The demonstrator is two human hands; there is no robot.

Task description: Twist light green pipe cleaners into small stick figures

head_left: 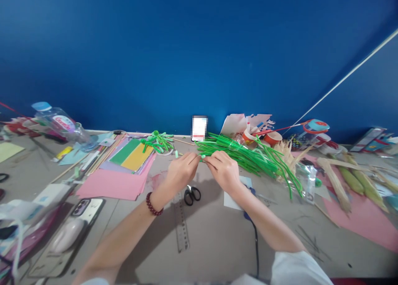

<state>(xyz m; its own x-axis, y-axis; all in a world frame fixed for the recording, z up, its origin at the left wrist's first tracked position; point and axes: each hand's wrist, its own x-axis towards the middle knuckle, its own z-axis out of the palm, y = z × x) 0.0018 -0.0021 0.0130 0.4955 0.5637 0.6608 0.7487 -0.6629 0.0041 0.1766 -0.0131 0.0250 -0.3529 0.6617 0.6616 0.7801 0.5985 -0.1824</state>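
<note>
I see both hands meeting above table (217,239) centre: left hand (182,171) and right hand (224,170), fingers pinched together on one thin green pipe-cleaner stem (202,156), probably to keep it taut. Bundle of green pipe cleaners (248,154) at 2 o'clock of the hands, black-handled scissors (192,194) at 6.

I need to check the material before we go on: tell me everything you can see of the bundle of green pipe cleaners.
The bundle of green pipe cleaners is a thick sheaf of bright green, fuzzy-looking stems, partly inside a clear plastic sleeve. It lies on the table, running from the middle out to the right, where some ends curl down. The left hand and right hand meet at its near end, fingertips pinching stems there.
</note>
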